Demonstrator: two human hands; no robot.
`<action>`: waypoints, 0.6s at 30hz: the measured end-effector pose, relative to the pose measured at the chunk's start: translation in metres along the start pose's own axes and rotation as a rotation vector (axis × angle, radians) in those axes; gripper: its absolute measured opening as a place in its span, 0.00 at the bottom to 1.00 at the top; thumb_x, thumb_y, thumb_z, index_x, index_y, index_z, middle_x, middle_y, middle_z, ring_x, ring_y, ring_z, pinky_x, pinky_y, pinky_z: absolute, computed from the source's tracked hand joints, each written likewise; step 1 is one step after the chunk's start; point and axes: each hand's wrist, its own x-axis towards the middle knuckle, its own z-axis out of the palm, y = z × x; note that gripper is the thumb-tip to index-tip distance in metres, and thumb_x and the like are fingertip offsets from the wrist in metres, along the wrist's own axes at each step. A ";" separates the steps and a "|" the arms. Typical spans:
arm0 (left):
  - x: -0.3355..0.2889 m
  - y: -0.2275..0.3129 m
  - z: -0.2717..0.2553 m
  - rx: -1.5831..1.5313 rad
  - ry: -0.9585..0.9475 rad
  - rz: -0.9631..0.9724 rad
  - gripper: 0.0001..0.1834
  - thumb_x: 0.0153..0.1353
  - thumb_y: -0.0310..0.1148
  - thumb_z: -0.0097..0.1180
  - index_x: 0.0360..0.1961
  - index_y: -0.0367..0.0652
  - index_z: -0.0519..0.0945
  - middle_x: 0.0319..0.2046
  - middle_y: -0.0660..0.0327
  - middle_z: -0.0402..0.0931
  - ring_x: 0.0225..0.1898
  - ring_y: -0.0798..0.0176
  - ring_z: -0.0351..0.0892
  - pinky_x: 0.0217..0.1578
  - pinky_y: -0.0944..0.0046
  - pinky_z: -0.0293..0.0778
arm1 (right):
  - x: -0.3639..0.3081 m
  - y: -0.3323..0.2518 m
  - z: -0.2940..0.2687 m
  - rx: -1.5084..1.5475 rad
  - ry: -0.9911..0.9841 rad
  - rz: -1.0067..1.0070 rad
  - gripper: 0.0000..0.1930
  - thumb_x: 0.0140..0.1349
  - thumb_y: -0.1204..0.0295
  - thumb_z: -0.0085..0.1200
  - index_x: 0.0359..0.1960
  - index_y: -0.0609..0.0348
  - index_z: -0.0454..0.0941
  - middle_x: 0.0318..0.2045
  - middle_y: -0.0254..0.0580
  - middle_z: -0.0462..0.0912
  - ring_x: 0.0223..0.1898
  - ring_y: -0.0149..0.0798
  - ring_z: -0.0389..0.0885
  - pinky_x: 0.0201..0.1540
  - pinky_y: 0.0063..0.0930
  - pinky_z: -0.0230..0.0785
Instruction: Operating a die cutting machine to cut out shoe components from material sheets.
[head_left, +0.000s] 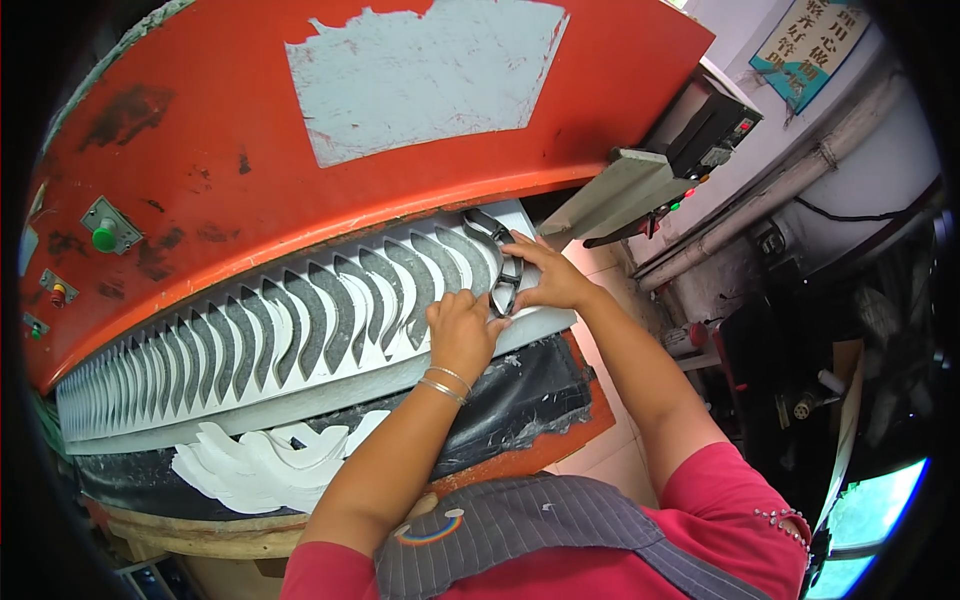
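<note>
My right hand point(548, 277) grips a dark, S-shaped metal cutting die point(509, 268) with cross braces, fingers over its upper part and thumb low on its side. The die stands at the right end of a long white sheet point(338, 365). Along the sheet runs a row of S-shaped cutouts, grey showing through them. Just left of the die, my left hand point(461, 325) rests on the sheet with curled fingers, its thumb close to the die's lower end. Whatever those fingers may hold is hidden.
Loose white curved pieces point(265, 468) lie heaped on a black cover point(520, 390) in front of the sheet. Behind it rises a large orange machine body point(420, 165) with a green button point(104, 238) at left. A metal arm with a control box point(705, 120) juts out at right.
</note>
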 end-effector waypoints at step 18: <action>-0.080 -0.094 -0.235 -0.277 0.413 -0.063 0.23 0.50 0.28 0.65 0.48 0.37 0.75 0.45 0.54 0.74 0.47 0.57 0.73 0.51 0.61 0.67 | 0.002 -0.218 0.032 0.099 -0.032 -0.072 0.34 0.51 0.56 0.65 0.58 0.56 0.69 0.55 0.51 0.73 0.57 0.46 0.71 0.57 0.36 0.64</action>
